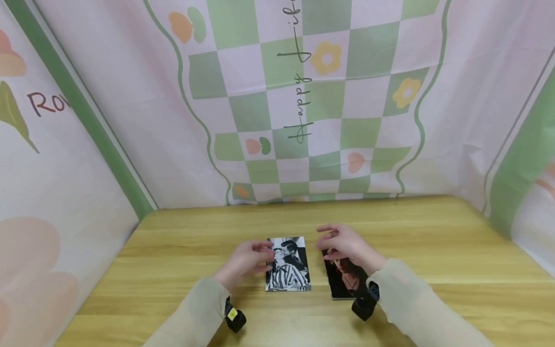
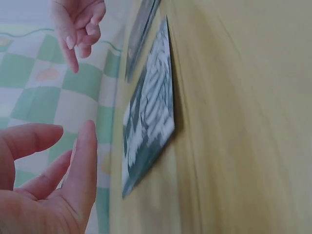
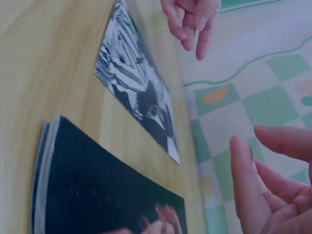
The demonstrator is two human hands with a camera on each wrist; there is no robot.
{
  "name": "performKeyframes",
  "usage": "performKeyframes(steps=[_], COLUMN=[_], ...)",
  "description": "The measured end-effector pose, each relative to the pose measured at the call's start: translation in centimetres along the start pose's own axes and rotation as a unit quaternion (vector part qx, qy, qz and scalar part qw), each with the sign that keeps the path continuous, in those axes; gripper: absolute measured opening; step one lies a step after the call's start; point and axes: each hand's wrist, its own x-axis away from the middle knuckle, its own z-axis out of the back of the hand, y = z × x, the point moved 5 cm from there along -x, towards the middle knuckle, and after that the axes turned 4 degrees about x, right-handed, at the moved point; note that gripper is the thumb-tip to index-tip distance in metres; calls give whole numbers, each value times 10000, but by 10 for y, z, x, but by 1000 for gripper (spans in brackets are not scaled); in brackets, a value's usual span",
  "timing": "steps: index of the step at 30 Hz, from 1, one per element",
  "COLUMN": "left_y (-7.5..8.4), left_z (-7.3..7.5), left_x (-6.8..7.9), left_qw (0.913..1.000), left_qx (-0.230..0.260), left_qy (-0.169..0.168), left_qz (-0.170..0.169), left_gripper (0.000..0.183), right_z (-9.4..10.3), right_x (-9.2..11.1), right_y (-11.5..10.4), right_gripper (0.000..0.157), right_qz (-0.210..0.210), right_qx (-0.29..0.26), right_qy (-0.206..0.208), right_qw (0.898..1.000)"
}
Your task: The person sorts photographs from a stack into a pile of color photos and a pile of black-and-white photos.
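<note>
On the wooden table lies a black-and-white photo card [image 1: 288,272] of two people, one in a striped top. My left hand [image 1: 248,261] hovers over its left edge with fingers spread and nothing between them, as the left wrist view confirms. To the right is a stack of photo cards [image 1: 344,282], dark on top with a figure in reddish clothing; several layers show at its side in the right wrist view [image 3: 92,170]. Above the upper part of this stack is my right hand [image 1: 350,246], fingers loosely bent and holding nothing, hiding some of the top card.
The wooden table [image 1: 186,231] runs back to a hanging cloth [image 1: 286,111] with a green-and-white checker print. More printed cloth hangs at the left and right sides. Each wrist wears a small black camera [image 1: 364,307].
</note>
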Motion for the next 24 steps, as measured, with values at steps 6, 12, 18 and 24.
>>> performKeyframes(steps=[6, 12, 18, 24], left_y=[8, 15, 19, 20], left_z=[-18, -37, -58, -76], left_x=[0, -2, -4, -5], left_qw=[9997, 9986, 9961, 9958], left_qx=[201, 406, 733, 758], left_qy=[-125, -303, -461, -488], left_qz=[-40, -147, -174, -176], left_gripper=[41, 40, 39, 38], right_z=[16, 30, 44, 55], right_x=[9, 19, 29, 37], right_y=[3, 8, 14, 22], right_gripper=[52, 55, 56, 55], right_qz=[102, 114, 192, 211], right_qx=[-210, -477, -383, -356], right_qy=[-58, -133, -142, -170], right_qw=[9997, 9987, 9990, 9990])
